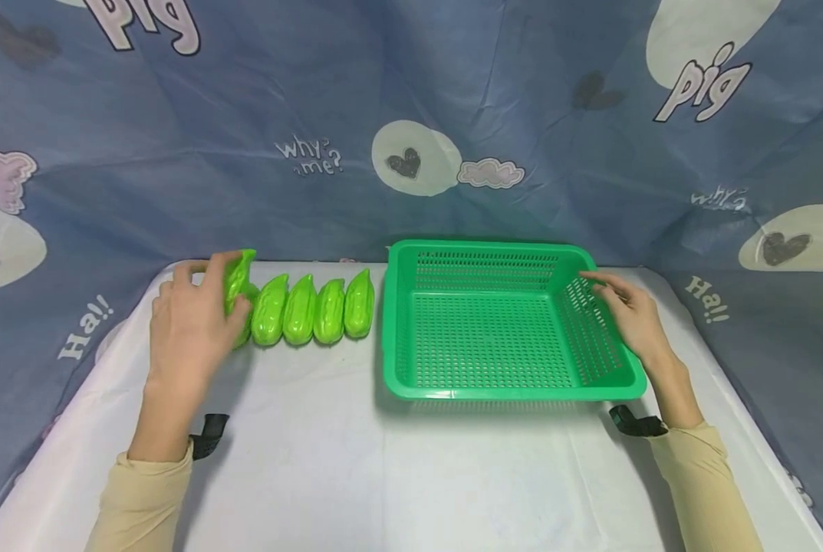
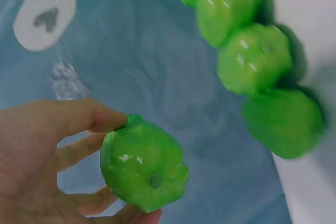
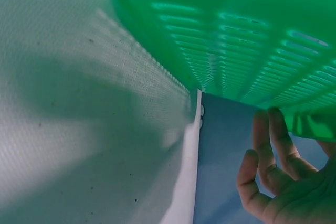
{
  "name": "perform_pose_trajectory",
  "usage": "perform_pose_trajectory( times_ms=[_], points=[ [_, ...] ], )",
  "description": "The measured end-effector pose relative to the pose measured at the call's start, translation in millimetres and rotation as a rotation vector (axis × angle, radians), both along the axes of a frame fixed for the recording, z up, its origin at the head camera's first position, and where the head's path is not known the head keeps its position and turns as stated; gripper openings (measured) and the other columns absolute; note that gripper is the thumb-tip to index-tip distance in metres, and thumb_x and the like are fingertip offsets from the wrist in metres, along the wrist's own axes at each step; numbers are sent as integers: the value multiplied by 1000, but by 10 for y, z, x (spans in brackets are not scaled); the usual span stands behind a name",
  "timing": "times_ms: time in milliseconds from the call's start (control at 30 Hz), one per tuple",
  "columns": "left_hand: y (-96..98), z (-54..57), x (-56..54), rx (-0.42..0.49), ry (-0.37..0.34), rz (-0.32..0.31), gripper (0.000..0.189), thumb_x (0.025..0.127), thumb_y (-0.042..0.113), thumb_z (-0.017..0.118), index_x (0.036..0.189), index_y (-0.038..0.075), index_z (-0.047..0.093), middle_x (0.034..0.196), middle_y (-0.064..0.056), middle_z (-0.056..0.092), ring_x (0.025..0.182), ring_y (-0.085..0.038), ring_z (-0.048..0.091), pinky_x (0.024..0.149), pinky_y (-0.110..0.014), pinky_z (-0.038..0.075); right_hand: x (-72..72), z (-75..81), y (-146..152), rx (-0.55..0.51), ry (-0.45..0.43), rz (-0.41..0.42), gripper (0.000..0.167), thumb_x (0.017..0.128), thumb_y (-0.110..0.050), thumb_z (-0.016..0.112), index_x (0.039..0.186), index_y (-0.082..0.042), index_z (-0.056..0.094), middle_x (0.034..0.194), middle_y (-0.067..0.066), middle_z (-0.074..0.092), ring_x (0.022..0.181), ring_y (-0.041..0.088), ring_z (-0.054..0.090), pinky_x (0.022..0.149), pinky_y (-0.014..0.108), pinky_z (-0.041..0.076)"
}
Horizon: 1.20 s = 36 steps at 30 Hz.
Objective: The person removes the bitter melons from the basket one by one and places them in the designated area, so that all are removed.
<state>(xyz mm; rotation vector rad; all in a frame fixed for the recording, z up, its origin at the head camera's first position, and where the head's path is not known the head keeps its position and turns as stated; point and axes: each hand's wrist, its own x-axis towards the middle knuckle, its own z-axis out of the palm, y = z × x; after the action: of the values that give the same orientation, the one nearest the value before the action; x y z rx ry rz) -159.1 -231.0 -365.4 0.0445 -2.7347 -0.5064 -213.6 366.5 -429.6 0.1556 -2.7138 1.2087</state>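
Note:
My left hand [image 1: 193, 322] holds a shiny green bitter melon [image 2: 144, 166] between thumb and fingers, raised above the left end of a row. Its rounded end faces the left wrist camera. Several more bitter melons [image 1: 300, 310] lie side by side on the white table, their pointed tips away from me. The leftmost of them is partly hidden by the left hand. At the right rim of a green plastic basket [image 1: 501, 394], my right hand [image 1: 635, 318] rests with loosely bent fingers. In the right wrist view, some fingertips [image 3: 275, 113] reach the basket's outer wall.
The basket stands right of the row, and nothing lies in it. A white cloth covers the table [image 1: 383, 475]. Behind and at the sides hangs a blue printed sheet [image 1: 245, 153]. Black wrist cameras [image 1: 209, 435] stick out under both wrists.

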Motion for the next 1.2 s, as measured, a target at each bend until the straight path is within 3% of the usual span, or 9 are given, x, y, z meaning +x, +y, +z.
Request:
perform_pose_trajectory(
  times_ms=[267, 600, 833, 1200],
  points=[
    [-371, -168, -159, -9, -114, 57, 53, 104, 16, 61, 156, 7, 50, 148, -49, 45, 118, -76, 47, 96, -84, 38, 5, 28, 8, -3, 3, -8, 47, 116, -41, 45, 155, -18, 59, 167, 22, 48, 143, 57, 52, 117, 80, 34],
    [-673, -394, -295, -20, -262, 58, 60, 104, 22, 62, 159, 5, 44, 145, -53, 41, 116, -76, 50, 90, -80, 45, 5, 37, -7, -10, -4, -14, 48, 116, -43, 45, 155, -19, 60, 166, 21, 50, 144, 54, 52, 117, 79, 35],
    [-779, -490, -357, 20, -355, 46, 58, 107, 22, 55, 161, 4, 40, 146, -51, 40, 123, -72, 49, 86, -77, 49, 5, 33, -13, -5, 1, -10, 48, 116, -42, 45, 155, -19, 60, 166, 22, 49, 144, 56, 51, 117, 79, 35],
    [-814, -526, -360, 24, -389, 35, 52, 112, 23, 47, 158, 1, 42, 145, -47, 44, 123, -69, 51, 83, -77, 50, 7, 6, -15, -10, -9, -2, 49, 116, -43, 44, 156, -20, 59, 166, 21, 49, 146, 55, 49, 117, 77, 37]
  ],
)
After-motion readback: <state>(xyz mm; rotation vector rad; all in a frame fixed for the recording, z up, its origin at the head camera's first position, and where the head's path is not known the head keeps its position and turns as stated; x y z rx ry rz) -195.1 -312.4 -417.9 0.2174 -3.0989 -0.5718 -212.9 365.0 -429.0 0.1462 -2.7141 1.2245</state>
